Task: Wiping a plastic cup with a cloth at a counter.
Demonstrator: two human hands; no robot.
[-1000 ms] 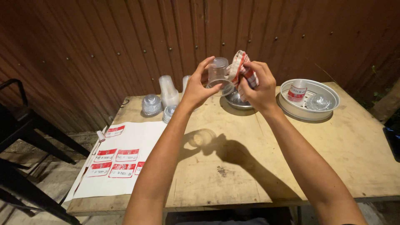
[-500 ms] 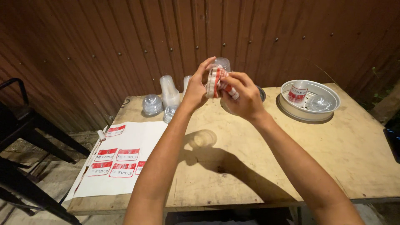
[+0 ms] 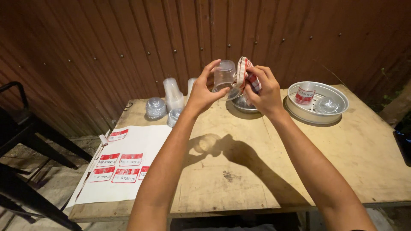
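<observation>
Above the wooden table, your left hand has its fingers closed around a clear plastic cup, mouth down, and your right hand pinches a red-and-white sticker label just right of that cup. Half a second ago the label lay wrapped against the cup; now it has peeled back and stands apart from its side. Right of the cup, on the table, a labelled cup stands in a round metal tray; lower left lies the white sticker sheet.

Clear plastic cup held aloft, red-and-white label curling beside it.
</observation>
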